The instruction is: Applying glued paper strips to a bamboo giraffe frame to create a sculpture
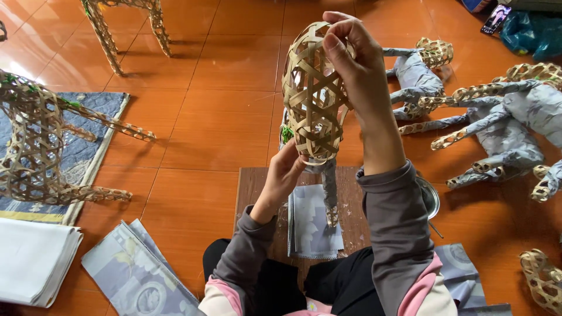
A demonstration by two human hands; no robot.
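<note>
Woven frame (313, 93) held up between both hands, above a brown board (249, 187) on the orange tile floor (222, 117). Right hand (357, 64) grips it from the top and right side, fingers curled over the upper rim, clenched on the strips. Left hand (285, 172) supports the lower end from beneath, fingers closed against the bottom edge.

Frame: egg-shaped, open lattice of flat pale bamboo strips, star-like gaps; hollow, grey paper visible through it. A paper-wrapped leg (329, 193) hangs from its bottom towards the board.

Right forearm raised near vertical, wrist bent forward; left forearm angled up from the lap. Grey sleeves, pink cuffs.

Grey paper sheets (313, 225) lie on the board below the frame. Paper-covered figures (503, 129) to the right, bare lattice figure (35, 146) on the left mat.
</note>
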